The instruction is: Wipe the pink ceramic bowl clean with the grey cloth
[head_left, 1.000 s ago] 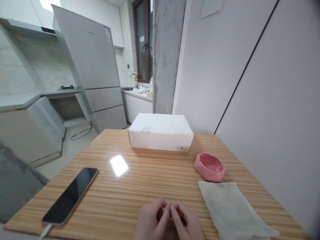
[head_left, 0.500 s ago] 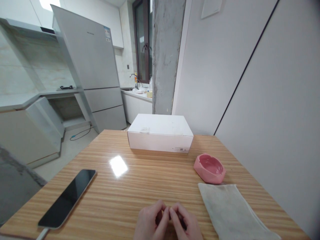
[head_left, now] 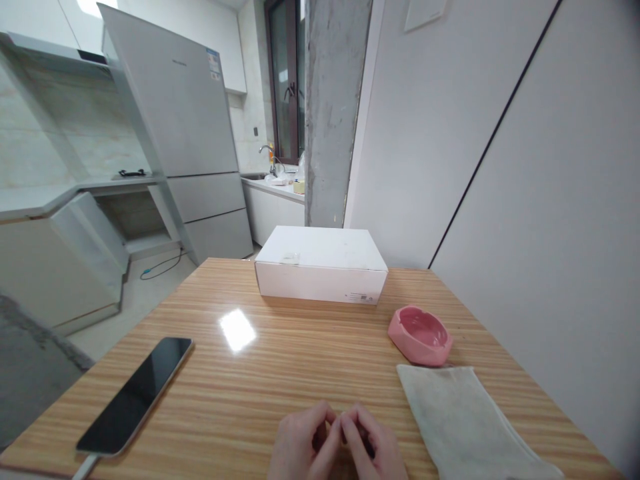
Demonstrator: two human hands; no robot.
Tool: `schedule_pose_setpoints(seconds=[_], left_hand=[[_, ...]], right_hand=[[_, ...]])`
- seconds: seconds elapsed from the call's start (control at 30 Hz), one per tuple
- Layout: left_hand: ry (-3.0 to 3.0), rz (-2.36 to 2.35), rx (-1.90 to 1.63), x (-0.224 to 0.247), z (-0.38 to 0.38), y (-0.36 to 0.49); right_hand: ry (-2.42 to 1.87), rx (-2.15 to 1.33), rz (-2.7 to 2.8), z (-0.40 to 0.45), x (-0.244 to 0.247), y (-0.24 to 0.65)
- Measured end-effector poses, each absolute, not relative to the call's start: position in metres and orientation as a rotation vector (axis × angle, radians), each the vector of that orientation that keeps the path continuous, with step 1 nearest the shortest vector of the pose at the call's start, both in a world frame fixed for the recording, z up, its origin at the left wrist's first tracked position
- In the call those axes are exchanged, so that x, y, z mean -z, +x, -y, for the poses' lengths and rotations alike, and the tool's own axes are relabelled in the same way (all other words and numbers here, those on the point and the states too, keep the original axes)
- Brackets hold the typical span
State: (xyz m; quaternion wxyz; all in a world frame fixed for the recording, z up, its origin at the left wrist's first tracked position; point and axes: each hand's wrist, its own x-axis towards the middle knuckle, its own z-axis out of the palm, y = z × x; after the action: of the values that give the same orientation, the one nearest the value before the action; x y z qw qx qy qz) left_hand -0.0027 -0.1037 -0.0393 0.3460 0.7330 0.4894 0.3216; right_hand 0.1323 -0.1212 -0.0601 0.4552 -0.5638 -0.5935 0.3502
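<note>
At the near edge of the wooden table point(head_left: 300, 347), my left hand point(head_left: 304, 443) and my right hand point(head_left: 374, 443) meet at their fingertips. Thumb and forefinger are pinched together on each hand; anything between them is hidden or too small to name. A folded grey cloth point(head_left: 465, 420) lies just right of my right hand. Behind the cloth sits a pink octagonal ashtray point(head_left: 420, 337). A closed white box point(head_left: 320, 281) rests at the far side of the table, and a black phone point(head_left: 137, 393) with a white cable lies at the left.
A white wall point(head_left: 450, 133) runs along the right side. Beyond the table stand a grey concrete pillar point(head_left: 333, 113), a tall fridge point(head_left: 175, 107) and a counter with a sink and faucet point(head_left: 273, 160). Light reflects off the tabletop left of centre.
My hands remain together, with the fingertips pressed slightly closer. The whole view has shifted very slightly; the objects on the table have not moved.
</note>
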Motion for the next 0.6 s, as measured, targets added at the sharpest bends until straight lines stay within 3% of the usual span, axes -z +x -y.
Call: schedule_pose_setpoints(seconds=[0.17, 0.33, 0.47, 0.6], left_hand=[[1.902, -1.307, -0.771, 0.036, 0.107, -0.002], [2.011, -1.338, -0.835, -0.013, 0.093, 0.013], [2.14, -0.892, -1.019, -0.05, 0.044, 0.055], [2.117, -0.675, -0.864, -0.03, -0.015, 0.109]], right_hand=[[-1.393, -0.835, 1.556, 0.121, 0.058, 0.139], [-1.386, -0.808, 1.518, 0.126, 0.062, 0.144], [-1.421, -0.699, 1.463, 0.127, 0.069, 0.147], [-1.33, -0.695, 1.587, 0.122, 0.075, 0.148]])
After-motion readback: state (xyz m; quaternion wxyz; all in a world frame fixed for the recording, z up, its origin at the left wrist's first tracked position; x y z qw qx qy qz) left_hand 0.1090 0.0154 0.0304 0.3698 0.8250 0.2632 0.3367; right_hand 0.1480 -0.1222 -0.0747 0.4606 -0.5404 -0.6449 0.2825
